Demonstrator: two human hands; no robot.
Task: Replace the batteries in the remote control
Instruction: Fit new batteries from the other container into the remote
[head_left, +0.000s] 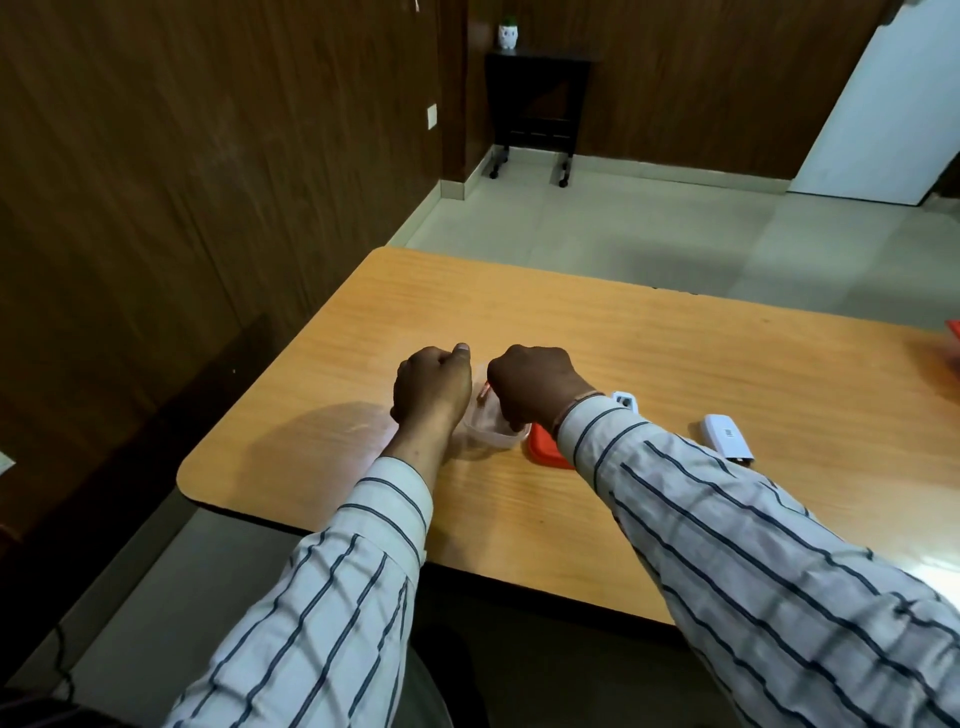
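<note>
Just below the middle of the frame, both hands meet over a small clear plastic tub (491, 428) that sits on the wooden table (675, 374). The left hand (428, 387) is curled beside the tub's left wall, thumb raised; whether it grips the wall or only steadies it cannot be told. The right hand (535, 387) reaches down into the tub with its fingers bent under and hidden, so whether it has anything pinched cannot be told either. A thin reddish item (484, 391), probably a battery, shows at the tub's far edge between the two hands. The tub's red lid (545, 449) lies flat just beside it, partly under the right wrist.

The remote control (727, 437), a white oblong, lies to the right of centre, well apart from the tub and on the far side of the right forearm. Its long axis runs from upper left to lower right in the frame. A smaller white piece (625, 401), possibly its battery cover, rests near the right wrist.

The step in hand looks like fetching batteries from the tub. The remote lies to the right of both hands, so the right hand is plainly the nearer one to carry a battery across, swinging rightward.
</note>
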